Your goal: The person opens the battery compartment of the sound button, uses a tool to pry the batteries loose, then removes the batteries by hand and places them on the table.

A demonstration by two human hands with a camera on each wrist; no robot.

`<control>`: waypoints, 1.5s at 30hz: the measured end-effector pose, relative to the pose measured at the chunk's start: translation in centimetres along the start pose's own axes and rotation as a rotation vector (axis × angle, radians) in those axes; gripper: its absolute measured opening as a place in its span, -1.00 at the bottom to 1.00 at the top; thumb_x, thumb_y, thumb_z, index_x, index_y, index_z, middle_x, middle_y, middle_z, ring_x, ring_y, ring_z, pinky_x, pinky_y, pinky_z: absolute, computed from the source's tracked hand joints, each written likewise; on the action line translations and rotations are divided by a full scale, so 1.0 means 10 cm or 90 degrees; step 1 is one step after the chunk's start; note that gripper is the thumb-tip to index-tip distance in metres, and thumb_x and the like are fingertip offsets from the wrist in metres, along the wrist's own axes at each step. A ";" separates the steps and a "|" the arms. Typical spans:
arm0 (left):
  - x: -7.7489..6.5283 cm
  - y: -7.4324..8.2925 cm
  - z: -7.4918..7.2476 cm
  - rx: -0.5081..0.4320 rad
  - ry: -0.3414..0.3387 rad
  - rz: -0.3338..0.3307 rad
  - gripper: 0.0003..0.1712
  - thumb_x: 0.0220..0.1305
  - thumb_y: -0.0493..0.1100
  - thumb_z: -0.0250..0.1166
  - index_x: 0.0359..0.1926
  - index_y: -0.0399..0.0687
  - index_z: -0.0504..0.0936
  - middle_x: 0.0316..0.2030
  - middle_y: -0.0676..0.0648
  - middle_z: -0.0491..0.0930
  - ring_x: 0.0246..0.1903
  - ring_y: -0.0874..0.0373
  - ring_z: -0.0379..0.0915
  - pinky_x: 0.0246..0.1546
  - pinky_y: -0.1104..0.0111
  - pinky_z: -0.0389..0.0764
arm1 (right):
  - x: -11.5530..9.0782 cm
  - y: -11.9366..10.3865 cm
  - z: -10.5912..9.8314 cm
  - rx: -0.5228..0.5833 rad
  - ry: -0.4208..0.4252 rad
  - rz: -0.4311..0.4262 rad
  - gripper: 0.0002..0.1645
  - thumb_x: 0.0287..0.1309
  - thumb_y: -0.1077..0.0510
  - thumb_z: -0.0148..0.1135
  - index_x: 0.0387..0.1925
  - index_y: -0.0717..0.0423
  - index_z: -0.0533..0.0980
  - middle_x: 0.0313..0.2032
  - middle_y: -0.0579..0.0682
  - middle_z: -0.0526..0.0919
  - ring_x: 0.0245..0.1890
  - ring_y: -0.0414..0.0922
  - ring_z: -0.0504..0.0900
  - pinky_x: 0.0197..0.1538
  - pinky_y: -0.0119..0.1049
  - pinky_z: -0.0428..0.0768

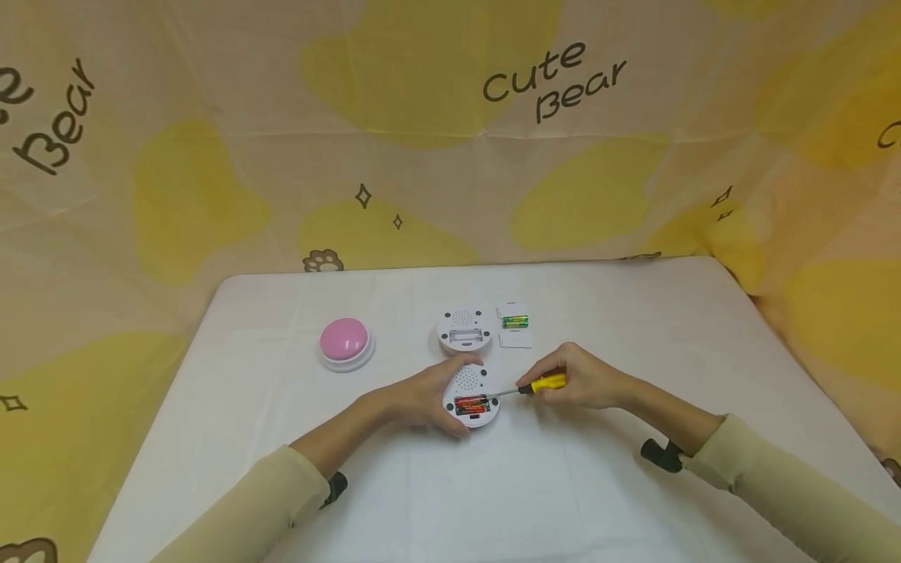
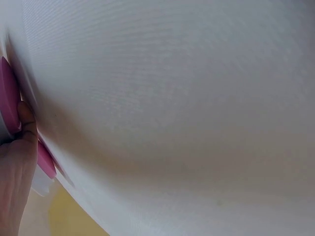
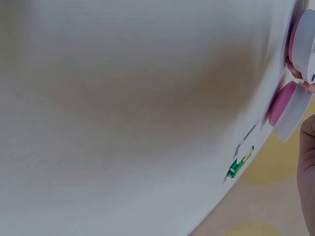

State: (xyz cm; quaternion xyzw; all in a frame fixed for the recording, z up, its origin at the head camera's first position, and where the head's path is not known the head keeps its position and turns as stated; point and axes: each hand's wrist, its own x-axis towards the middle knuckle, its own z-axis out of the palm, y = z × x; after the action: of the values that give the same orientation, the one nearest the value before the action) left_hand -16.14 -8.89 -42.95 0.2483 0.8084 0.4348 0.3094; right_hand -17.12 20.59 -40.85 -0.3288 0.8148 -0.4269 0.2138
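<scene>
A round white-and-pink push button (image 1: pixel 468 381) lies upside down on the table, showing speaker holes, dark feet and a battery bay. Two red batteries (image 1: pixel 472 404) sit side by side in that bay. My left hand (image 1: pixel 429 399) grips this button's left side between thumb and fingers; in the left wrist view, a thumb (image 2: pixel 27 120) lies along its pink part. From the right, my right hand (image 1: pixel 587 377) holds a screwdriver (image 1: pixel 547 382) by its yellow handle. The screwdriver's tip reaches the right end of the batteries. In the right wrist view the screwdriver is out of sight.
Just behind stands a second upturned button (image 1: pixel 463 330), its battery bay bare. To its right are green batteries (image 1: pixel 515 321) and white covers (image 1: pixel 516 339). A pink-topped button (image 1: pixel 344 341) stands upright at the left. Patterned cloth (image 1: pixel 422 156) hangs beyond the white table (image 1: pixel 598 508).
</scene>
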 end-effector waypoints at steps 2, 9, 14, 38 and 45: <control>0.00 0.00 0.00 0.000 -0.001 0.002 0.20 -0.14 -0.14 0.65 0.47 0.15 0.12 0.16 0.09 0.39 0.12 0.14 0.32 0.23 0.19 0.32 | 0.00 0.00 0.00 0.001 -0.002 -0.004 -0.68 0.11 0.41 0.27 -0.12 0.13 0.73 -0.20 -0.04 0.77 -0.34 -0.11 0.56 -0.24 -0.38 0.52; 0.00 0.00 0.00 0.007 0.001 -0.010 0.20 -0.13 -0.11 0.65 0.48 0.18 0.12 0.22 0.07 0.35 0.15 0.13 0.28 0.25 0.15 0.30 | -0.01 0.00 -0.01 0.003 -0.003 -0.006 -0.68 0.11 0.42 0.27 -0.12 0.15 0.73 -0.20 0.02 0.77 -0.34 -0.13 0.56 -0.24 -0.39 0.52; 0.00 0.00 -0.01 0.009 0.001 -0.013 0.22 -0.13 -0.09 0.65 0.49 0.18 0.10 0.26 0.05 0.31 0.18 0.11 0.27 0.27 0.12 0.29 | -0.01 -0.03 -0.04 0.001 -0.001 -0.008 -0.68 0.10 0.41 0.28 -0.11 0.17 0.73 -0.19 0.02 0.77 -0.33 -0.12 0.58 -0.22 -0.38 0.54; -0.01 -0.02 -0.01 -0.004 0.000 -0.010 0.20 -0.10 -0.10 0.64 0.49 0.19 0.10 0.23 0.08 0.33 0.17 0.13 0.27 0.24 0.13 0.30 | 0.00 -0.07 -0.04 -0.008 -0.007 -0.005 -0.69 0.13 0.39 0.27 -0.11 0.15 0.73 -0.19 -0.04 0.77 -0.32 -0.12 0.60 -0.21 -0.38 0.55; -0.01 -0.01 -0.01 -0.007 -0.002 -0.016 0.20 -0.11 -0.10 0.64 0.48 0.20 0.10 0.23 0.08 0.33 0.17 0.12 0.27 0.25 0.12 0.29 | 0.00 -0.06 -0.04 -0.017 -0.007 -0.007 -0.70 0.12 0.38 0.27 -0.12 0.14 0.73 -0.20 -0.02 0.77 -0.32 -0.12 0.60 -0.22 -0.38 0.55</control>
State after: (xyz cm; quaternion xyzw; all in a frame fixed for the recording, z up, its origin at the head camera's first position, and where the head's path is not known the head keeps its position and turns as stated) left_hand -16.12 -9.07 -42.94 0.2373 0.8087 0.4348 0.3172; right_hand -17.12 20.54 -40.12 -0.3386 0.8172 -0.4158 0.2112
